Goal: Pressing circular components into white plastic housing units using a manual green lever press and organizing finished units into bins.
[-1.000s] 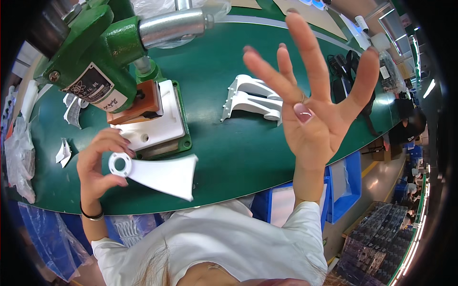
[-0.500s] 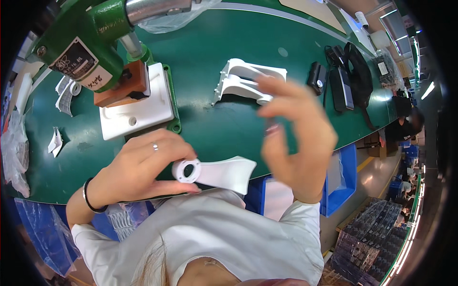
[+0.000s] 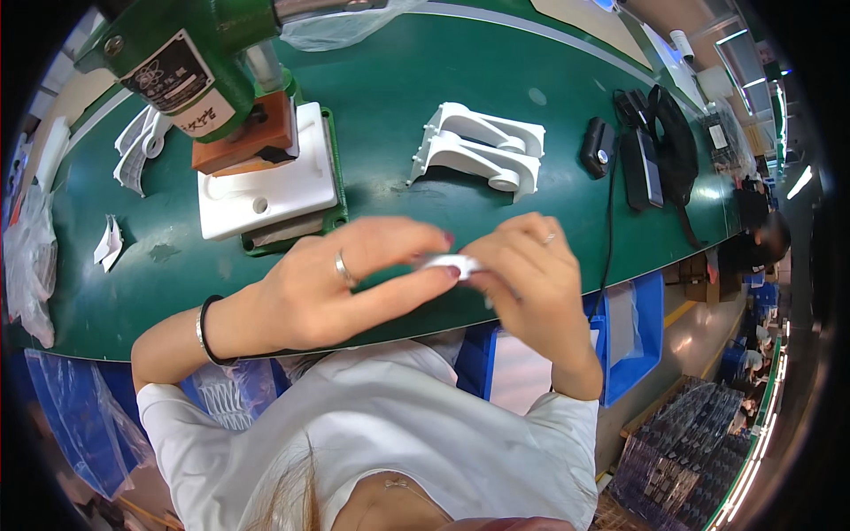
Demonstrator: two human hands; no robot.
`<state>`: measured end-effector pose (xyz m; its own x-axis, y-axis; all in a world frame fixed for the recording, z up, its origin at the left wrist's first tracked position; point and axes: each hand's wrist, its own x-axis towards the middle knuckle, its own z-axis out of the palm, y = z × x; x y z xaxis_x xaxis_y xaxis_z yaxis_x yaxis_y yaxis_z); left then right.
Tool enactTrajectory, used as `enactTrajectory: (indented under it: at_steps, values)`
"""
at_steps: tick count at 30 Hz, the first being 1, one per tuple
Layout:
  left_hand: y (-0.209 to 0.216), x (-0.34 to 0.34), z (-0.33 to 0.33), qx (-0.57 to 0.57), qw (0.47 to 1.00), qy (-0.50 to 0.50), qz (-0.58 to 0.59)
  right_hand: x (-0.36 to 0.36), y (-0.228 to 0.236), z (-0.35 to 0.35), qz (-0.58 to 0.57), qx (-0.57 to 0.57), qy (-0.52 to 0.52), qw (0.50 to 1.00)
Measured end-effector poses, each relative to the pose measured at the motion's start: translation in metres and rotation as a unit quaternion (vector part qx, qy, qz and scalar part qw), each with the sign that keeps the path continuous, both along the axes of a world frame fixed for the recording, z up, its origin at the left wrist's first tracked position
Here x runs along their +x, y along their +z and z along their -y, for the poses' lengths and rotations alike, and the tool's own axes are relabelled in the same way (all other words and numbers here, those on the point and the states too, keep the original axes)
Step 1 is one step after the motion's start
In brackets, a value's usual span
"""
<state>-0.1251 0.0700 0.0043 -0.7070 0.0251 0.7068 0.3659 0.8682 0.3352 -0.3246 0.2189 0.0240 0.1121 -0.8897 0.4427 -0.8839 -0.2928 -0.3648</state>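
Note:
A white plastic part (image 3: pixel 462 264) is pinched between my two hands above the front edge of the bench. Its ring end is turned edge-on, and my fingers cover most of the rest. My left hand (image 3: pixel 341 283) grips it between thumb and fingertips from the left. From the right, my right hand (image 3: pixel 531 270) closes its curled fingers on the same part. Beyond my hands lie white curved plastic parts (image 3: pixel 482 150), side by side on the bench. To the left stands a green hand press (image 3: pixel 208 71), with a brown block over a white fixture (image 3: pixel 266 195).
Another white curved part (image 3: pixel 137 150) and a small white piece (image 3: pixel 109 243) lie left of the press on the green bench (image 3: pixel 381 80). At right are a black device with a cord (image 3: pixel 598 146) and a black bag (image 3: pixel 673 142). Blue bins (image 3: pixel 637 327) stand below the front edge.
My right hand has come down and left onto the white part. My left hand has carried it up and right, and the part has turned from flat view to edge-on.

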Motion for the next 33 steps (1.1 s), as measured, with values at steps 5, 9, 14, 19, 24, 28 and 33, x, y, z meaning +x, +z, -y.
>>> enactTrajectory:
  at_steps: [5, 9, 14, 19, 24, 28, 33]
  values:
    - [-0.004, 0.017, 0.003, -0.037, 0.998, 0.046, 0.013, -0.015, -0.016, 0.011, -0.102, -0.045, -0.143, 0.983]
    - [-0.010, 0.040, 0.002, -0.073, 0.993, 0.070, 0.059, -0.024, -0.041, 0.031, -0.196, -0.052, -0.124, 0.971]
    - [-0.009, 0.068, 0.011, -0.050, 0.989, 0.129, 0.051, -0.027, -0.046, 0.043, -0.189, -0.066, -0.145, 0.969]
    - [-0.004, 0.105, 0.010, -0.003, 0.972, 0.231, 0.049, -0.006, -0.029, 0.040, -0.170, -0.144, -0.141, 0.965]
    - [0.022, 0.108, -0.004, 0.136, 0.978, 0.133, 0.087, 0.061, -0.005, 0.041, -0.082, -0.129, 0.279, 0.948]
    - [0.009, 0.085, -0.018, 0.171, 0.984, 0.036, 0.025, 0.087, -0.012, 0.056, -0.045, -0.072, 0.398, 0.914]
    - [-0.007, 0.099, -0.024, 0.182, 0.980, 0.070, -0.044, 0.109, -0.009, 0.063, -0.090, -0.084, 0.378, 0.918]
